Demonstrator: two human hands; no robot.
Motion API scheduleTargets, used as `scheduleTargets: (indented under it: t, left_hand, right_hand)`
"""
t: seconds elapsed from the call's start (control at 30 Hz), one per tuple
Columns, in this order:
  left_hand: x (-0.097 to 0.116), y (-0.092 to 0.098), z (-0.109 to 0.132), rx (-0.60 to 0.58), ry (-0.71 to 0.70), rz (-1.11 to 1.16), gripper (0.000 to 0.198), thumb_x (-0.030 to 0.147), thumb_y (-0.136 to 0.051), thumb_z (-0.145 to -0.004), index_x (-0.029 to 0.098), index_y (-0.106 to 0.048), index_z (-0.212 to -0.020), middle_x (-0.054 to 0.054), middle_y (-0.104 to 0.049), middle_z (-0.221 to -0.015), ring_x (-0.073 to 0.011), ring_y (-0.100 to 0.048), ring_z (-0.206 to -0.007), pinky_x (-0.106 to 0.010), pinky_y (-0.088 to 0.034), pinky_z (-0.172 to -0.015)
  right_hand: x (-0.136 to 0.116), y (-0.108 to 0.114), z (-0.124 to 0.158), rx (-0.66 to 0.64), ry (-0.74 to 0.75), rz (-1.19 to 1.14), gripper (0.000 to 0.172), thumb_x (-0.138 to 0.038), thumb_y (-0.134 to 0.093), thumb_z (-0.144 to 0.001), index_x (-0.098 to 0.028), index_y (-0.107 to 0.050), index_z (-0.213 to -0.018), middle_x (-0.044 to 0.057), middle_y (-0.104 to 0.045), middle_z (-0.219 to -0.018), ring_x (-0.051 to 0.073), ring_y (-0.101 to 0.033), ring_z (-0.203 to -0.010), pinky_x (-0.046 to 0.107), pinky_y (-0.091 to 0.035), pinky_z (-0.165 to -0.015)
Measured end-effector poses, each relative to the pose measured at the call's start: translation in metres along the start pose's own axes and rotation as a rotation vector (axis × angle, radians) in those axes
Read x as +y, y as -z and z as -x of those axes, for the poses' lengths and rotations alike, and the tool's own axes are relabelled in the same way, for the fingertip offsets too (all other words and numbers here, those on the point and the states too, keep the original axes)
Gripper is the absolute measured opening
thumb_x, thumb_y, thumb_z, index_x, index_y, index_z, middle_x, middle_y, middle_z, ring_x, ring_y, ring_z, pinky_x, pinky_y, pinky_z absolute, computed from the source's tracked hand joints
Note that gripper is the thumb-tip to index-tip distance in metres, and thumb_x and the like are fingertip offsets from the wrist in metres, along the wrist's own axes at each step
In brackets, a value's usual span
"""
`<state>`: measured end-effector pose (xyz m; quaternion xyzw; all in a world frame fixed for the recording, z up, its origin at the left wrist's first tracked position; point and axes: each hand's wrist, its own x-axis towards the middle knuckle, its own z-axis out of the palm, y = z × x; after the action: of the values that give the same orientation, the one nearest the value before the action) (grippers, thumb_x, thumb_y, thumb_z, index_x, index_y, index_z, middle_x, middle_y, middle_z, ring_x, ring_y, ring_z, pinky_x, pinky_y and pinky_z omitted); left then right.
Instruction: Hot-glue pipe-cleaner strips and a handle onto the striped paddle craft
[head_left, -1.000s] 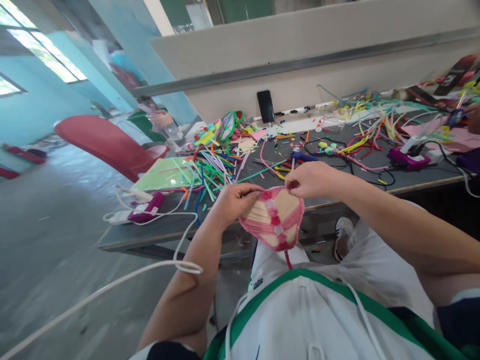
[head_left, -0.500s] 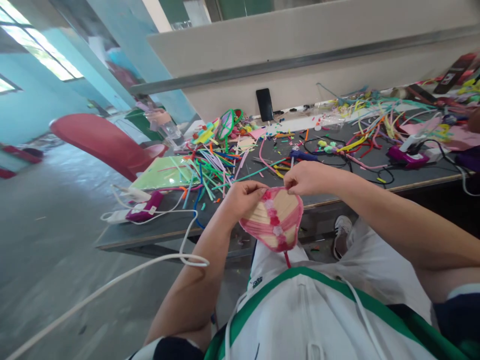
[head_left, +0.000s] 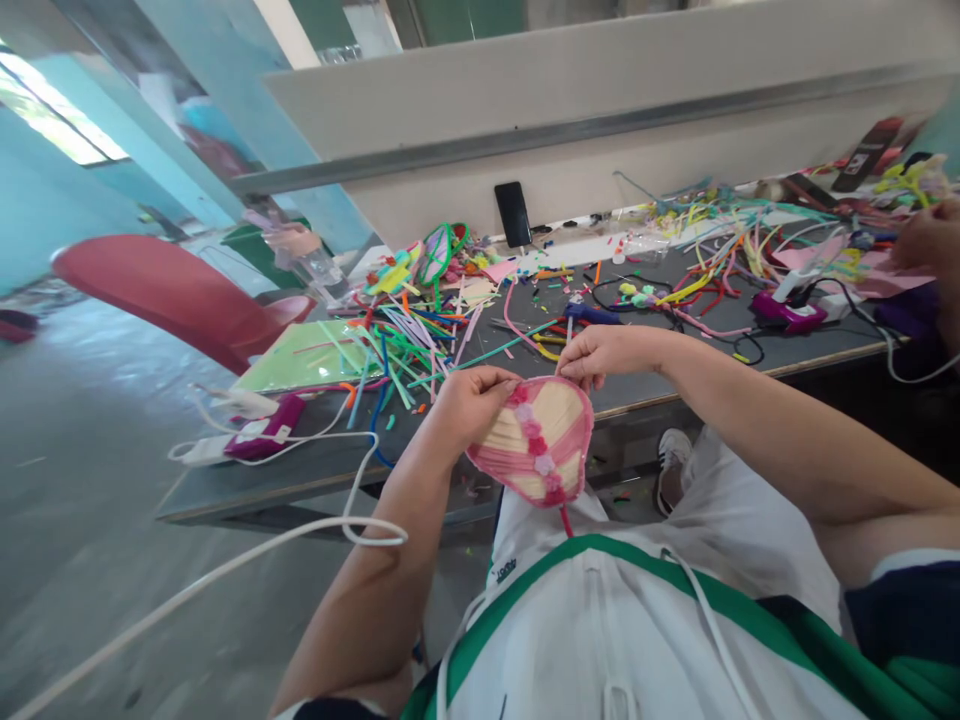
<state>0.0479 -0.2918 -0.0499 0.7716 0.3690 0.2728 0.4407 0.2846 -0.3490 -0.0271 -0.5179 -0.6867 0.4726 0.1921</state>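
A small pink-and-cream fan (head_left: 506,440), apparently made of pipe cleaners, is held up over my lap. Pink and red tufts run down its middle, and a red stem (head_left: 566,520) points toward me. My left hand (head_left: 480,400) is closed on its upper left edge, thumb on the near face. At the upper right edge, the fingertips of my right hand (head_left: 592,358) are pinched together on the rim. Just beyond the right hand, a blue glue gun (head_left: 592,314) lies on the table.
Cut pipe cleaners (head_left: 442,330) litter the grey table (head_left: 450,425). A black phone (head_left: 513,214) leans on the divider. Purple power adapters (head_left: 266,428) and a white cable (head_left: 247,548) lie left, the cable crossing my left forearm. Another person's hand (head_left: 934,245) is at far right. A red chair (head_left: 172,290) stands left.
The view has turned slightly right. My right fingers have shifted a little along the fan's top edge. Another person's hand now shows at the right.
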Motion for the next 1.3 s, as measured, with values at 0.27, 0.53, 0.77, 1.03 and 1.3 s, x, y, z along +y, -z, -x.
scheduleTargets:
  t: [0.27,0.53,0.77,1.03,1.3]
  left_hand:
    - [-0.005,0.001,-0.001,0.017,-0.012,-0.006,0.02,0.028,-0.063,-0.073,0.014,-0.075,-0.082,-0.002,-0.072,-0.072,-0.0128,-0.06,-0.061,-0.02,-0.043,-0.055]
    - [-0.028,0.011,-0.015,0.073,-0.004,-0.025,0.022,0.03,-0.061,-0.075,0.015,-0.074,-0.084,-0.001,-0.071,-0.069,-0.0135,-0.06,-0.059,-0.021,-0.042,-0.053]
    - [-0.048,0.032,-0.025,0.244,-0.013,0.18,0.017,0.027,-0.064,-0.072,0.015,-0.073,-0.08,0.0,-0.068,-0.066,-0.0123,-0.059,-0.059,-0.021,-0.045,-0.057]
    - [-0.049,0.036,-0.034,0.355,-0.056,0.301,0.022,0.031,-0.066,-0.069,0.013,-0.072,-0.081,-0.003,-0.07,-0.069,-0.0155,-0.062,-0.064,-0.026,-0.048,-0.062]
    - [-0.065,0.081,-0.017,0.635,-0.087,0.248,0.022,0.033,-0.06,-0.077,0.015,-0.071,-0.085,-0.003,-0.07,-0.07,-0.0149,-0.061,-0.067,-0.023,-0.047,-0.063]
  right_hand:
    - [0.019,-0.028,-0.001,0.141,-0.019,-0.529,0.033,-0.044,-0.074,-0.072,-0.015,-0.065,-0.084,0.0,-0.067,-0.066,0.008,-0.061,-0.056,0.02,-0.049,-0.057]
    - [0.021,-0.016,0.005,0.394,-0.069,-0.215,0.05,-0.045,-0.07,-0.077,-0.019,-0.058,-0.117,0.006,-0.071,-0.094,0.015,-0.066,-0.072,0.022,-0.05,-0.058]
    - [0.045,-0.095,0.006,0.68,-0.049,-0.623,0.055,-0.038,-0.061,-0.084,-0.021,-0.037,-0.131,0.01,-0.065,-0.115,0.016,-0.065,-0.095,0.029,-0.053,-0.077]
    - [0.016,-0.132,-0.014,0.451,0.015,-0.614,0.036,-0.05,-0.066,-0.076,-0.018,-0.056,-0.088,-0.003,-0.061,-0.067,0.01,-0.054,-0.052,0.023,-0.046,-0.05]
    - [0.009,-0.06,-0.053,0.653,-0.16,-0.773,0.009,-0.024,-0.062,-0.084,-0.017,-0.056,-0.083,-0.003,-0.059,-0.057,0.009,-0.052,-0.043,0.02,-0.042,-0.043]
